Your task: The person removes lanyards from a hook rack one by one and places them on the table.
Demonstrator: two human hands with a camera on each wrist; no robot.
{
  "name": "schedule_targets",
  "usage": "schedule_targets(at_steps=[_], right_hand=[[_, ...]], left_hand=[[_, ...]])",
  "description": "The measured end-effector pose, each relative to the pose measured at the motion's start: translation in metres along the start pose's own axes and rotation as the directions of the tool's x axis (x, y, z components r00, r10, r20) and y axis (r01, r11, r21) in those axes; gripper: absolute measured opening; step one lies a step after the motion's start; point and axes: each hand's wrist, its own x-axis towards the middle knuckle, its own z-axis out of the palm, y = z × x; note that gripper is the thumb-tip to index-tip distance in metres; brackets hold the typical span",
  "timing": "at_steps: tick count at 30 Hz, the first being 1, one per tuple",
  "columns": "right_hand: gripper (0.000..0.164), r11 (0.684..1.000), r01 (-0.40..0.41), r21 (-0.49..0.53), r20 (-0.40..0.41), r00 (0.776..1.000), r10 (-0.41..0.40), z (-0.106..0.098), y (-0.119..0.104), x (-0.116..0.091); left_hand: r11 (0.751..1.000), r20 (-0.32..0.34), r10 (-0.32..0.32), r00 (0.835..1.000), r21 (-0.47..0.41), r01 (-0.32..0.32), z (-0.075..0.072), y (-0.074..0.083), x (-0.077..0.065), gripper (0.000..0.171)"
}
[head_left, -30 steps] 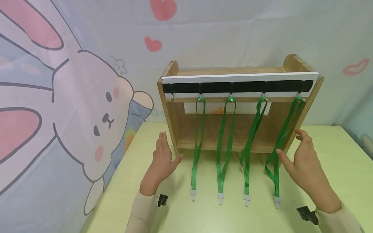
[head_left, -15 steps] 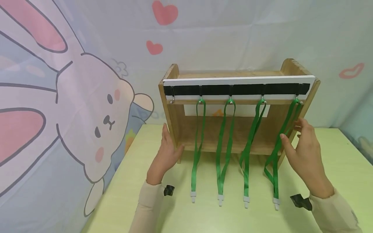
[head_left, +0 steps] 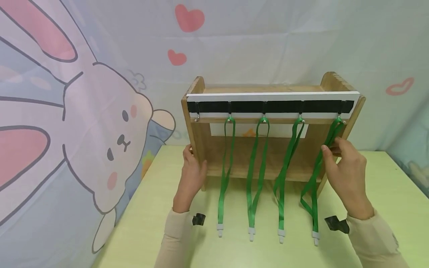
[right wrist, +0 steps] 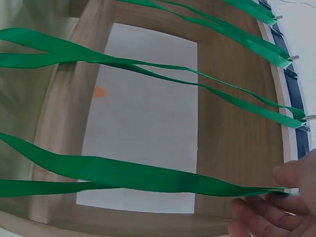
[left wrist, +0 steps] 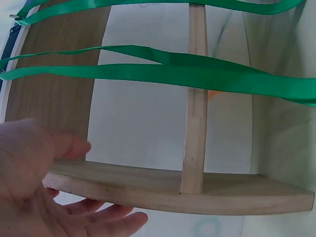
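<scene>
Rightmost green lanyard (right wrist: 148, 177), its upper part within right grip (head_left: 347, 173)

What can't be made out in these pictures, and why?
Head: any lettering on the white clips, too small.
Left wrist: lower end of the leftmost green lanyard, cut off by the right edge.
Right wrist: top of the rightmost green lanyard, behind the right hand.

green lanyards (head_left: 283, 178): 4 | white clips (head_left: 281, 233): 4 | hooks (head_left: 197, 119): 5 | wooden rack (head_left: 241, 156): 1
</scene>
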Motion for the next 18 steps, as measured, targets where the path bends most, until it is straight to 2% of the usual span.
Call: schedule_targets(at_steps=[5,10,18], right_hand=[[0.011,0.999,0.016,-0.037,-0.024,1.0,-0.017,0.002,-0.004,0.007],[0.012,0.996,-0.005,-0.087,-0.043,0.999,0.001,0.002,-0.008,0.014],[0.013,0.994,-0.059,-0.095,-0.04,0.998,0.055,-0.003,-0.013,0.02]], left_hand=[[0.999,-0.083,0.036,0.996,0.024,-0.035,0.003,-0.002,0.003,0.056],[0.995,-0.152,0.094,0.984,0.047,-0.088,0.006,-0.008,0.007,0.047],[0.991,-0.161,0.122,0.979,0.078,-0.111,0.007,-0.016,0.01,0.044]])
